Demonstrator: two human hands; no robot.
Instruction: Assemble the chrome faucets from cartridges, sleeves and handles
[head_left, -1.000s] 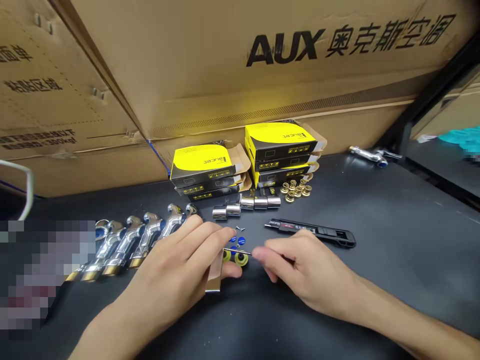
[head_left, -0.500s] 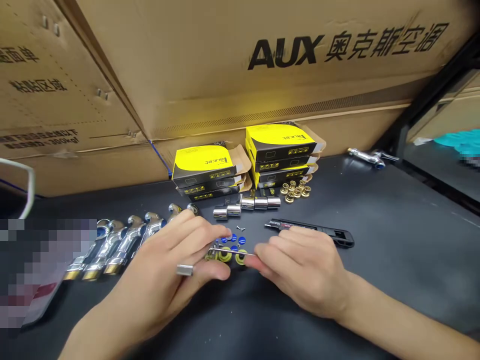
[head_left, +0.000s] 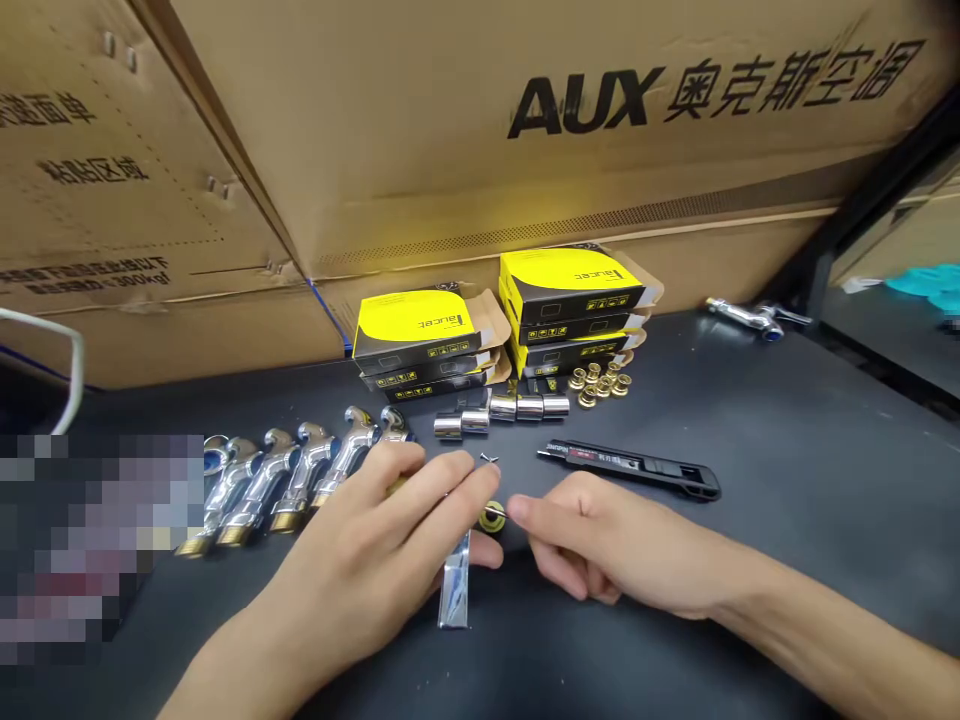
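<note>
My left hand (head_left: 405, 520) is closed around a chrome faucet handle (head_left: 454, 592). The handle's flat lever points down toward me below my fingers, and its other end is hidden in my grip. My right hand (head_left: 592, 540) pinches a thin metal rod (head_left: 496, 512) between thumb and curled fingers. The rod runs toward my left hand, whose fingers cover its far end. Behind the rod lies a yellow ring-shaped part (head_left: 491, 520). A few small screws (head_left: 488, 458) rest just past my left fingertips.
Chrome faucet bodies (head_left: 259, 490) lie in a row at left. Chrome sleeves (head_left: 504, 407), brass fittings (head_left: 600, 382) and stacked yellow-black faucet boxes (head_left: 574, 290) stand behind. A black utility knife (head_left: 634, 468) lies beyond my right hand, and a faucet (head_left: 754, 318) at far right.
My left hand has turned over, so the lever now points toward me and its fingers cover the blue caps. My right hand has rotated thumb-up, still pinching the rod. The view has shifted slightly.
</note>
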